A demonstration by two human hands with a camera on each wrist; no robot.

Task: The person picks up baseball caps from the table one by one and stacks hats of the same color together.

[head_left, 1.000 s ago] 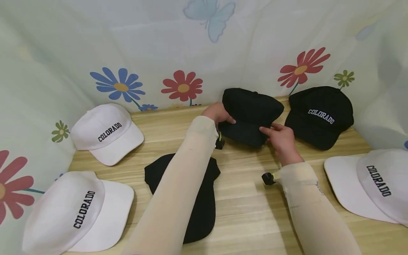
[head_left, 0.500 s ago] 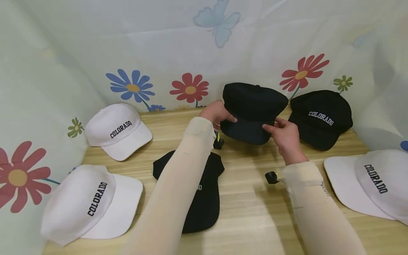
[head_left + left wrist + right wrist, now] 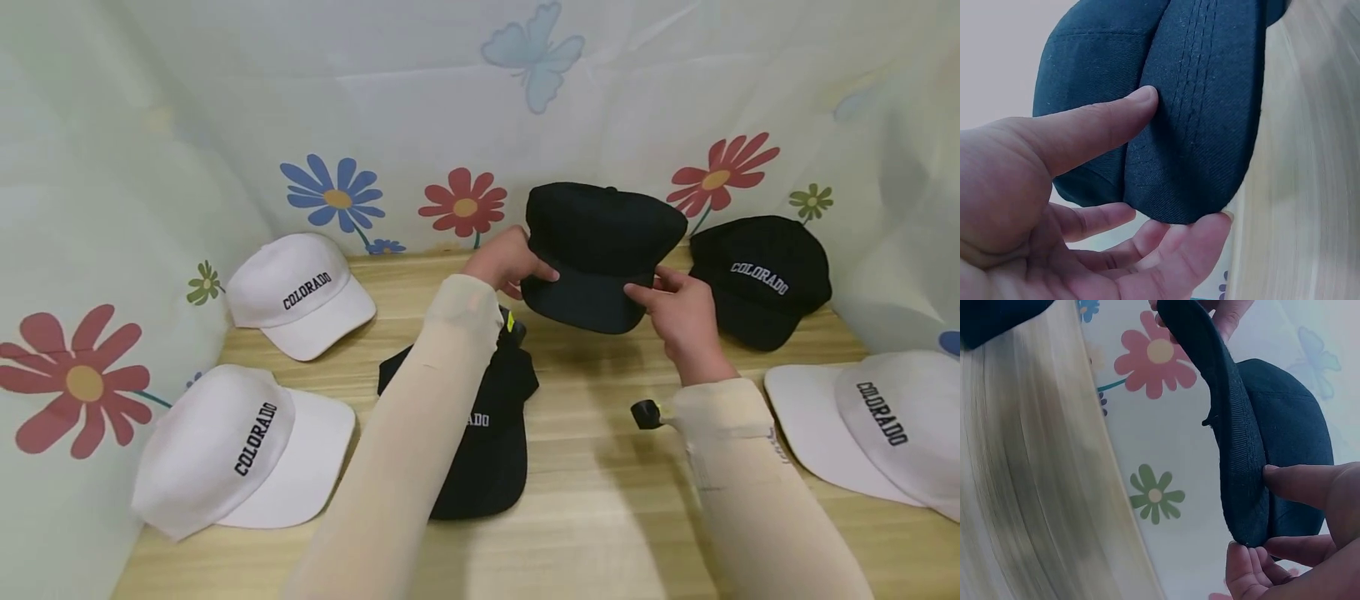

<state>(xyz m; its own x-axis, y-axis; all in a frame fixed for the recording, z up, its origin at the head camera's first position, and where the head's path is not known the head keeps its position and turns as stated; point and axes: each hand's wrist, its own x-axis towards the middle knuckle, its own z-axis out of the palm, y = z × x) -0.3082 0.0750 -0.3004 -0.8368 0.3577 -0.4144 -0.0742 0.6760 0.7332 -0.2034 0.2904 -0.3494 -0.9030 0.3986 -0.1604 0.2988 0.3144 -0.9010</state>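
Two thumbs (image 3: 1100, 128), one per hand, press the upper face of the brim (image 3: 585, 302) beside the crown seam; the other fingers (image 3: 1175, 269) bend under its edge. We read both the left hand (image 3: 504, 260) and the right hand (image 3: 680, 321) as clamped on the held black cap (image 3: 600, 225). This two-end grip probably keeps the brim level and spares the soft, dipped crown. We see the cap raised off the table (image 3: 570, 517), toward the rear, brim facing the wearer.

Beside it, at right, we find the lettered black cap (image 3: 765, 275). The nearer black cap (image 3: 491, 467) lies partly hidden beneath the left sleeve (image 3: 390, 467). Farther out sit the rear white cap (image 3: 292, 267) and front white cap (image 3: 202, 450) at left, and the right-hand white cap (image 3: 900, 425). We judge their lettering is turned outward for reading.
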